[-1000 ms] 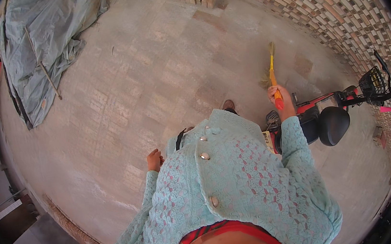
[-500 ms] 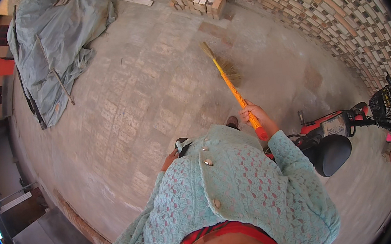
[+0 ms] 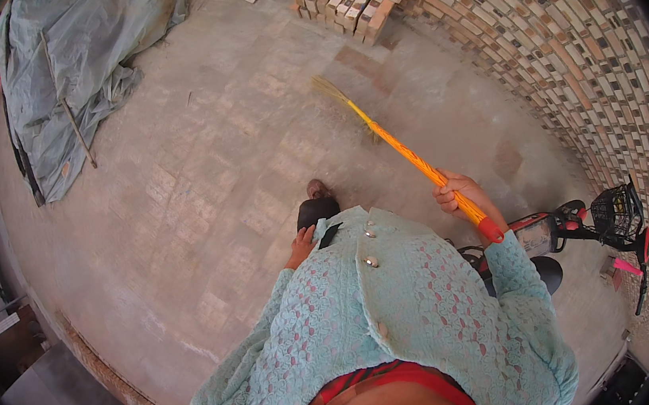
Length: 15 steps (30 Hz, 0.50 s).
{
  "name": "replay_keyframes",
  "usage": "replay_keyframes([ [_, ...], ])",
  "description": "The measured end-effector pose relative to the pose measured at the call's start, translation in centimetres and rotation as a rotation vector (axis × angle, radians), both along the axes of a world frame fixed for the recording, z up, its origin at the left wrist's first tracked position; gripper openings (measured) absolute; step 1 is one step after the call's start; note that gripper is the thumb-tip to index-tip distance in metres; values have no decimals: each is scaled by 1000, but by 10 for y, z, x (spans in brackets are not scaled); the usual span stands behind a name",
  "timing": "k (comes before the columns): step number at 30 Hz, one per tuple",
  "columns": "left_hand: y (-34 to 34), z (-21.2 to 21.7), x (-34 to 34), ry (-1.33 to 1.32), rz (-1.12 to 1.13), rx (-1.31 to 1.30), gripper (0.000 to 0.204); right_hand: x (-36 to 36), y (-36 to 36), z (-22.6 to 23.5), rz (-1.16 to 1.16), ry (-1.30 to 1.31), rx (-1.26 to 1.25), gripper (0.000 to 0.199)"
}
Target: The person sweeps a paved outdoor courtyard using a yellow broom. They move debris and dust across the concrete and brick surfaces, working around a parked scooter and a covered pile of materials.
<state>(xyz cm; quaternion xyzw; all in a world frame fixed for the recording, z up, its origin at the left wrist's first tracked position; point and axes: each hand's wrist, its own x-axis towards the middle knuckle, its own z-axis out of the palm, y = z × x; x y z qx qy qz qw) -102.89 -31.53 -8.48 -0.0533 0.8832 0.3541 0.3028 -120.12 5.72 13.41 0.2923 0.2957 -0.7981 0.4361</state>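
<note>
One orange-handled broom is gripped by the right hand, with fingers wrapped around the handle near its red end; its bristles are angled forward over the floor, but contact is hard to judge. By the left hand, the hem of a pale blue jacket is touched; whether cloth is pinched cannot be told. A scooter is partly hidden by the right sleeve. Bricks are stacked beyond the broom, beside the wall. At left, a grey sheet is cut off above.
</note>
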Motion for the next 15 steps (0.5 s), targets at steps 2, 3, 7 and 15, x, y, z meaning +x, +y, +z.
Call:
replay_keyframes([
  [2,-5,-6,-15,-38,-23,6,52,-11,0,11,-10,19,95,44],
  [3,-8,-9,-23,-47,-43,7,52,-16,1,15,-9,38,162,46],
  [7,-21,-52,-26,4,-216,-1,52,-52,23,21,-67,71,412,45],
  [15,-12,6,-66,31,116,109,49,-163,109,-78,-359,105,383,18],
])
